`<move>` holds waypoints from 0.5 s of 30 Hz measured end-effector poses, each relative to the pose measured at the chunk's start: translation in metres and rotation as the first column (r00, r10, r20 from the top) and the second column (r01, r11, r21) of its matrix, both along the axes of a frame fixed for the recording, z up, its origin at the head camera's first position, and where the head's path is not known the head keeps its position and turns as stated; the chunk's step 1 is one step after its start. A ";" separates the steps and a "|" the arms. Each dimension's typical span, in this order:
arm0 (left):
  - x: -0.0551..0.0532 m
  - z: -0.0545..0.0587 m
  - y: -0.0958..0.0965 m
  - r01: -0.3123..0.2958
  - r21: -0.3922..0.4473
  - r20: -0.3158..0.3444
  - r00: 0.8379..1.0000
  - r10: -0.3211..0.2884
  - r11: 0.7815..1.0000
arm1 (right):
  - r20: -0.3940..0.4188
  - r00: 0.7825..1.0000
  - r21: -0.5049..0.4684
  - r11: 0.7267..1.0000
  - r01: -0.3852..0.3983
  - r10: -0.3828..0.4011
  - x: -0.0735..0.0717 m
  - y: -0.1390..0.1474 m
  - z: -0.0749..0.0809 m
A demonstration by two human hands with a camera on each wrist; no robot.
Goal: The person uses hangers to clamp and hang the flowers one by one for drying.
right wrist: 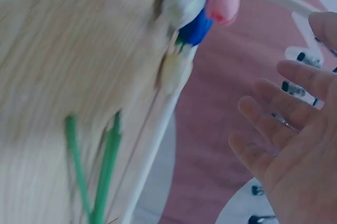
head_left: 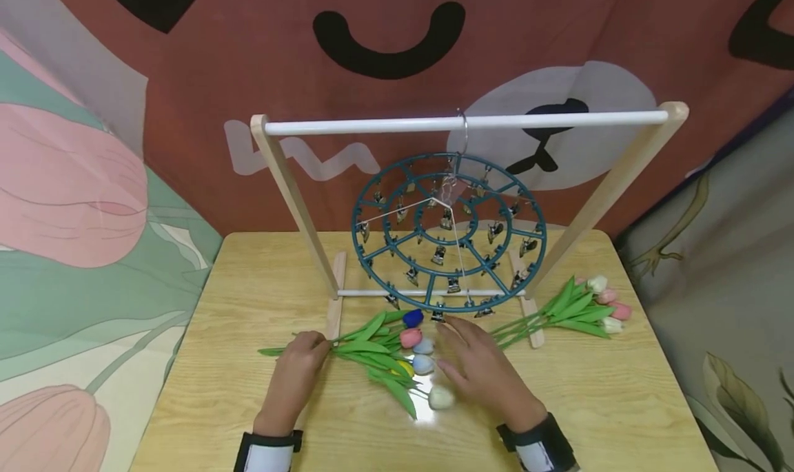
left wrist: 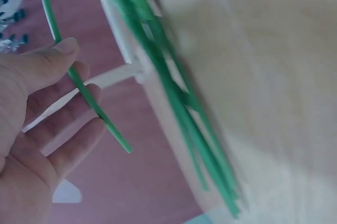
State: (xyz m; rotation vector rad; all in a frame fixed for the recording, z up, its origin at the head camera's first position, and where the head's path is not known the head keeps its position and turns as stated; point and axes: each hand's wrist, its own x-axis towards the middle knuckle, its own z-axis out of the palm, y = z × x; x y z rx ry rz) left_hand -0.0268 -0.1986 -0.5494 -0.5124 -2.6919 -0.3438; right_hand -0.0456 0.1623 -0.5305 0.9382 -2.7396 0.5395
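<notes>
My left hand (head_left: 300, 358) pinches a green tulip stem (left wrist: 87, 95) between thumb and fingers, near its lower end; that stem's flower is out of the left wrist view. Beside it lies a bunch of artificial tulips (head_left: 372, 351) with blue, pink, pale blue, yellow and white heads pointing right. My right hand (head_left: 480, 365) is just right of those heads, its fingers spread and holding nothing in the right wrist view. Close above its fingertips hangs the front rim of a round teal clip hanger (head_left: 448, 310), fitted with several metal clips (head_left: 438, 255).
A wooden stand with a white top rail (head_left: 372, 125) carries the hanger by its hook. Pink and white tulips (head_left: 577, 310) lie across its right foot (head_left: 532, 327). Behind the wooden table (head_left: 236, 293) hangs a brown printed cloth (head_left: 279, 52).
</notes>
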 end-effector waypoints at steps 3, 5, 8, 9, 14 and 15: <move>-0.001 0.007 0.007 0.018 0.004 -0.032 0.999 -0.018 1.000 | 0.004 1.000 0.005 1.000 -0.031 0.031 0.002 -0.009 0.007; -0.001 0.012 0.011 0.029 0.010 -0.049 0.998 -0.029 1.000 | 0.015 0.998 0.004 0.998 -0.059 0.059 0.003 -0.014 0.010; -0.002 0.018 0.016 0.042 0.019 -0.069 0.997 -0.041 0.999 | 0.050 0.993 0.000 0.994 -0.106 0.105 0.004 -0.020 0.014; -0.003 0.020 0.017 0.046 0.024 -0.075 0.996 -0.044 0.999 | 0.061 0.991 0.000 0.992 -0.122 0.122 0.004 -0.021 0.015; -0.006 0.031 0.022 0.045 0.035 -0.104 0.994 -0.041 0.998 | 0.073 0.983 0.010 0.985 -0.172 0.171 0.003 -0.026 0.018; -0.007 0.033 0.023 0.043 0.035 -0.114 0.993 -0.039 0.998 | 0.067 0.983 0.012 0.985 -0.171 0.170 0.002 -0.027 0.018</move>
